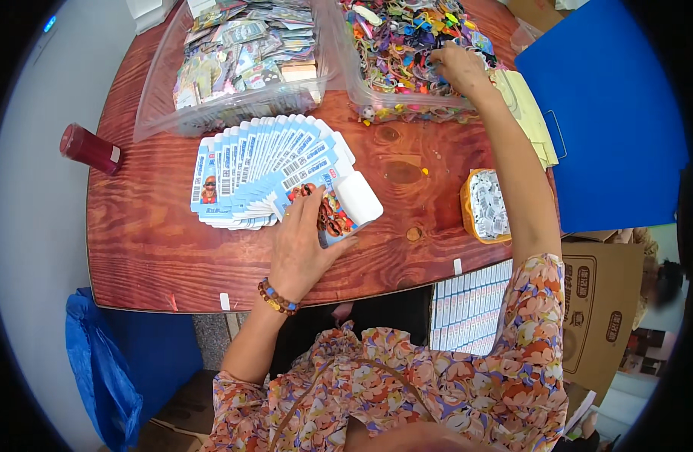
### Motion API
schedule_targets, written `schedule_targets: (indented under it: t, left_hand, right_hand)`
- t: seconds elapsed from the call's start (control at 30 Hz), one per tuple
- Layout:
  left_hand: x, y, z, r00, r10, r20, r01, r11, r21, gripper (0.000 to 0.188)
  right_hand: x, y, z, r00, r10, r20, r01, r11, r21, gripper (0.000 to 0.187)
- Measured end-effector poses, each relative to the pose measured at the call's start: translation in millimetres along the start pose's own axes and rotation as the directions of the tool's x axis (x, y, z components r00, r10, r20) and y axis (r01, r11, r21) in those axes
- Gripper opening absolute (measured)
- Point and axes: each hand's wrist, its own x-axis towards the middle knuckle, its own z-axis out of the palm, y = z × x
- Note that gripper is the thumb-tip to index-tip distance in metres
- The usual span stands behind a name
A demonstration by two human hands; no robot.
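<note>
My left hand (pixel 299 239) grips a small blue and white carton (pixel 333 215) with cartoon figures on its front, thumb on one edge and fingers across its face. The carton's white end flap (pixel 360 199) stands open at the upper right. Under and beside it, a fan of similar flattened cartons (pixel 244 162) spreads over the table. My right hand (pixel 461 68) is stretched out into a clear bin (pixel 406 102) heaped with small colourful trinkets (pixel 391 49). Its fingers are bent down and closed among them; what they pinch, if anything, is too small to make out.
A second clear bin (pixel 154 105) holds many shiny flat packets. On the red-brown table (pixel 391 177) are a dark red cylinder (pixel 91 149), yellow sheets (pixel 523 113) and a yellow basket (pixel 467 202) of small white packets. Rows of finished cartons fill a box (pixel 467 309) below the edge.
</note>
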Motion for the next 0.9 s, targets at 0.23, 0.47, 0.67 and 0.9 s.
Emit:
schedule_targets:
  t: [0.23, 0.47, 0.67, 0.9]
  left_hand:
    - [-3.5, -1.9, -0.8, 1.0, -0.024, -0.009, 0.023, 0.999, -0.034, 0.087]
    - [0.4, 7.4, 20.0, 0.995, 0.06, -0.076, -0.066, 0.994, -0.087, 0.082]
    - [-3.6, 10.7, 33.3, 0.994, 0.043, -0.096, -0.047, 0.998, -0.031, 0.08]
    - [-9.8, 22.1, 34.1, 0.991, 0.078, -0.105, -0.078, 0.997, 0.009, 0.08]
  right_hand:
    - [-7.6, 15.6, -7.7, 0.983, 0.174, -0.059, -0.091, 0.738, 0.669, 0.011]
    - [-61.0, -9.5, -54.8, 0.993, 0.101, 0.063, -0.079, 0.166, 0.983, 0.013]
    - [-121.2, -83.0, -85.0, 0.984, -0.066, 0.168, -0.166, 0.039, 0.985, 0.015]
    - [-168.1, -119.7, -80.1, 0.939, -0.131, 0.319, -0.329, -0.064, 0.942, 0.017]
